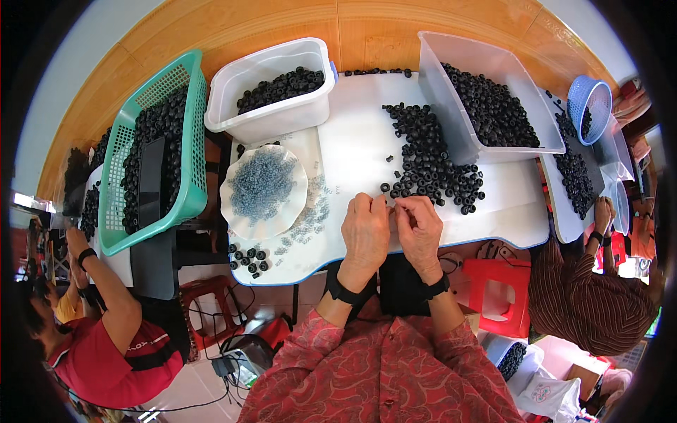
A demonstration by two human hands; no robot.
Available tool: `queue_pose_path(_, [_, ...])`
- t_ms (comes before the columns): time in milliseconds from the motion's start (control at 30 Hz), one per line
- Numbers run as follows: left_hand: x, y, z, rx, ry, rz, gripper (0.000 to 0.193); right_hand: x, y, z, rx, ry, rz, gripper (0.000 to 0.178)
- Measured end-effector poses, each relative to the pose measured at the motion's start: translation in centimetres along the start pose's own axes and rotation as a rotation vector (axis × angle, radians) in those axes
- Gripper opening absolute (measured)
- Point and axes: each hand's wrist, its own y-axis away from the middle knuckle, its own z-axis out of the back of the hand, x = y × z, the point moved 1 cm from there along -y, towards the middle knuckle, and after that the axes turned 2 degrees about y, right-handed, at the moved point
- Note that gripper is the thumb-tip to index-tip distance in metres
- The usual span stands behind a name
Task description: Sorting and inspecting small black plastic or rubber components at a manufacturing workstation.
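My left hand (365, 229) and my right hand (421, 229) meet at the table's near edge, fingertips pinched close together. Whatever sits between the fingers is too small or hidden to make out. Just beyond them spreads a loose pile of small black ring-shaped pieces (427, 158). To the left, a white wavy-edged plate (301, 189) carries a heap of tiny clear bluish pieces (262, 182), with more scattered beside it. A small group of black round pieces (248, 261) lies at the table's front left corner.
At the back stand a white tub (282, 121) and a translucent bin (486, 154), both holding black pieces. A green basket (197, 127) with a dark flat object inside is at left. Co-workers sit on both sides; a red stool (497, 328) stands right.
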Motion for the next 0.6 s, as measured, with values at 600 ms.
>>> queue_pose_path(600, [0.6,0.8,1.4,0.011,0.120,0.054,0.019,-0.4,0.1,0.2,0.038,-0.073,-0.044,0.021])
